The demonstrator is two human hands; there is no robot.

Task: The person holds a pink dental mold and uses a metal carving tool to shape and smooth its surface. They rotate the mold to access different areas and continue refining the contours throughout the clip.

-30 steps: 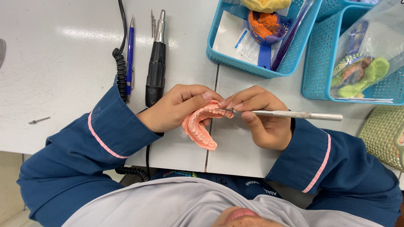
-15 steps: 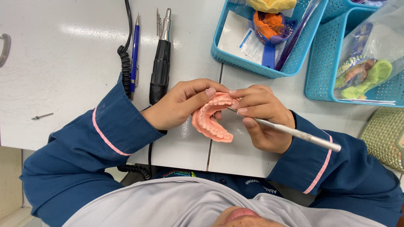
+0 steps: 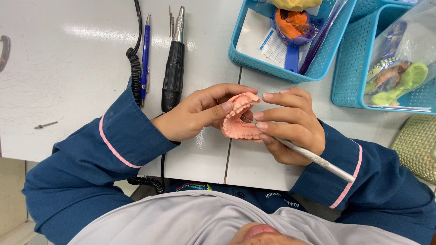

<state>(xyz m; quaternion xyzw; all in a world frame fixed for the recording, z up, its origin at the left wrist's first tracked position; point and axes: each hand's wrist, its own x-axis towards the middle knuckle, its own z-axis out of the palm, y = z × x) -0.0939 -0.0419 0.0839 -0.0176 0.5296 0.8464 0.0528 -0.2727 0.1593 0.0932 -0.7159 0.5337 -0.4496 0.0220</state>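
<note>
Two hands share the pink denture model (image 3: 236, 120): left hand (image 3: 195, 115) grip holds it, right hand (image 3: 290, 124) alongside.

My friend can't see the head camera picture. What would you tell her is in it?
Two hands hold a pink denture model over a white table: left hand grips it, right hand works a thin metal tool against it. Blue baskets sit behind.

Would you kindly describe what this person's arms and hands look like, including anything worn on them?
Both arms wear long dark blue sleeves, each with a thin pink piping stripe near the cuff. The left sleeve and right sleeve match. The left hand and right hand are bare: no gloves, and no rings or watch show.
</note>
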